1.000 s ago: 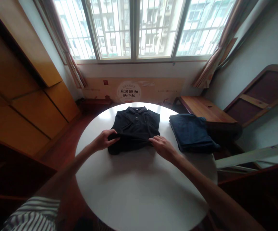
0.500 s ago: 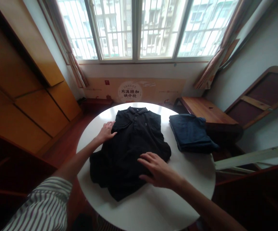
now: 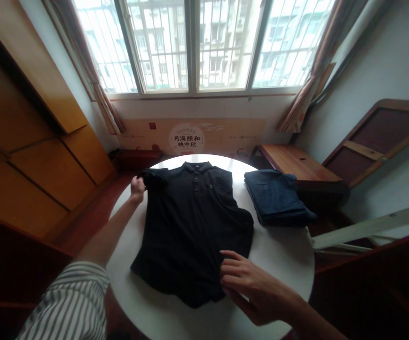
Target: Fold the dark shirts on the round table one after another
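A black short-sleeved polo shirt (image 3: 190,226) lies front up on a round white table (image 3: 275,278), its collar toward the window. At the far left, my left hand (image 3: 138,190) is closed on the shirt's sleeve, which is bunched and drawn out to the side. My right hand (image 3: 248,285) is at the lower right hem, with its thumb and fingertips pinched together at the cloth and the index finger a little raised. The right side of the shirt is tucked under or bunched, and its right sleeve is hidden. Folded dark blue jeans (image 3: 275,196) rest to the right of the shirt.
Beyond the table stands a low wooden table (image 3: 299,163) at the right, near a leaning wooden-framed panel (image 3: 370,137). Orange-brown cabinets (image 3: 48,165) line the left side. A barred window (image 3: 193,47) is ahead, above a printed banner (image 3: 225,134).
My left hand has moved left and closed on the sleeve, pulling it outward. The shirt's lower left side is spread flatter. My right hand has shifted down and right to the hem.
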`<control>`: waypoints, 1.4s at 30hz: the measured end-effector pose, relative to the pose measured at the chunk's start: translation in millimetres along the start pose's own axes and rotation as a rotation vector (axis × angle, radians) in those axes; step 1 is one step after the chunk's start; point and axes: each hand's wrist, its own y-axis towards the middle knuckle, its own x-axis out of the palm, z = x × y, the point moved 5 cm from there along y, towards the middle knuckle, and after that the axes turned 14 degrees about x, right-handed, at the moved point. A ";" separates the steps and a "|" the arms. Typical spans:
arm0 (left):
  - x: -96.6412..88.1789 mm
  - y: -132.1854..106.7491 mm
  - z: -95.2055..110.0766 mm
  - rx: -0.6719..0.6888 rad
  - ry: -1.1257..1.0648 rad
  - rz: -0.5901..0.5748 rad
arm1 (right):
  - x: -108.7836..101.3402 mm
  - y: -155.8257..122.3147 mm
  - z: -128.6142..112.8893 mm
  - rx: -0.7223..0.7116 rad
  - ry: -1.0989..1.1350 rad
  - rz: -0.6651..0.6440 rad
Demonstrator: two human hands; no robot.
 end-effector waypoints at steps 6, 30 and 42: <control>-55.7 -1.3 -13.5 -0.015 0.170 0.057 | -10.1 -23.8 42.0 0.234 -0.007 0.021; 131.9 -21.4 2.6 0.310 0.923 -0.689 | -142.6 147.9 224.0 1.301 -0.467 0.467; 129.6 -21.7 18.6 0.401 0.857 -0.609 | 16.3 48.5 9.7 0.388 -0.249 -0.029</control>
